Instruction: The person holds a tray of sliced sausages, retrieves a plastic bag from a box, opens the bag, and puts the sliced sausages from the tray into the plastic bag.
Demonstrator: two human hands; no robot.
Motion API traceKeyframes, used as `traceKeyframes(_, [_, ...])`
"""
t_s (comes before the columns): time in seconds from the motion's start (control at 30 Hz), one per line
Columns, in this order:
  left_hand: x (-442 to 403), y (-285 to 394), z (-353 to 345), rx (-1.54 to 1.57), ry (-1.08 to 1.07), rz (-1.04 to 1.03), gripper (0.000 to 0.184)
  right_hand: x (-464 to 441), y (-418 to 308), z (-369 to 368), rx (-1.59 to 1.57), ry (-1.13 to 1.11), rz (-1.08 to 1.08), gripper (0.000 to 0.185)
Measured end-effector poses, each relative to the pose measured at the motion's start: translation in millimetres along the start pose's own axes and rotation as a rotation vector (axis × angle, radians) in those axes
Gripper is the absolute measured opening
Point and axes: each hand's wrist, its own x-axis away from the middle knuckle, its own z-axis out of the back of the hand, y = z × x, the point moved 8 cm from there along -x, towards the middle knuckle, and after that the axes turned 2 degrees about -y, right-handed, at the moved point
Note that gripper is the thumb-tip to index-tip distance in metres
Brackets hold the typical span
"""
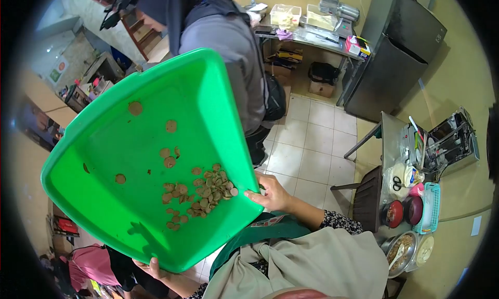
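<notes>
A large green plastic tub is held up in front of me, tilted towards me. My left hand grips its lower rim, thumb over the edge. On the right side my right hand clasps the rim, thumb on the inside and its other fingers partly hidden. Thin round brown slices are heaped near the side closest to my right hand. Several more slices lie scattered over the tub's floor, some single and some in small clumps.
A person in grey stands close behind the tub; another in pink is at lower left. To the right are a brown chair and a table with a bowl of food. A fridge stands beside the back table.
</notes>
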Motion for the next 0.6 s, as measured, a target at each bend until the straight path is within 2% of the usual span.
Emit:
traceKeyframes(0.03, [-3, -11, 23, 0.018, -0.005, -0.008, 0.06, 7, -1, -10, 0.068, 0.027, 0.009, 0.03])
traceKeyframes(0.1, [-4, -23, 33, -0.071, -0.181, -0.124, 0.06, 16, -12, -3, 0.081, 0.08, -0.032, 0.027])
traceKeyframes(0.13, [-14, -17, 11, -0.037, -0.237, -0.134, 0.052, 19, -15, 3, 0.087, 0.136, -0.076, 0.024])
traceKeyframes(0.2, [-21, -8, -25, -0.03, -0.147, -0.052, 0.022, 30, -24, 8, 0.127, 0.21, -0.021, 0.027])
traceKeyframes(0.27, [-28, 4, -69, -0.13, -0.257, -0.078, 0.023, 54, -19, 29, 0.082, 0.44, -0.176, 0.038])
traceKeyframes(0.3, [-23, -13, -68, -0.218, -0.372, -0.035, 0.019, 68, -18, 28, 0.102, 0.44, -0.172, 0.038])
traceKeyframes(0.33, [-19, -29, -78, -0.225, -0.423, -0.052, 0.017, 87, -14, 40, 0.073, 0.562, -0.186, 0.041])
traceKeyframes(0.37, [-14, -22, -145, -0.14, -0.505, -0.051, 0.017, 105, -1, 81, 0.026, 0.675, -0.201, 0.043])
traceKeyframes(0.4, [-5, -27, -200, -0.147, -0.65, -0.048, 0.017, 123, 10, 113, 0.023, 0.666, -0.2, 0.043])
traceKeyframes(0.43, [7, -42, -235, -0.026, -0.694, -0.02, 0.015, 150, 20, 141, 0.046, 0.742, -0.275, 0.039])
traceKeyframes(0.5, [50, -80, -294, 0.022, -0.716, 0.039, 0.01, 208, 38, 204, 0.122, 0.807, -0.368, 0.034])
traceKeyframes(0.6, [78, -129, -342, -0.064, -0.788, 0.144, 0.017, 260, 45, 242, 0.137, 0.868, -0.391, 0.032])
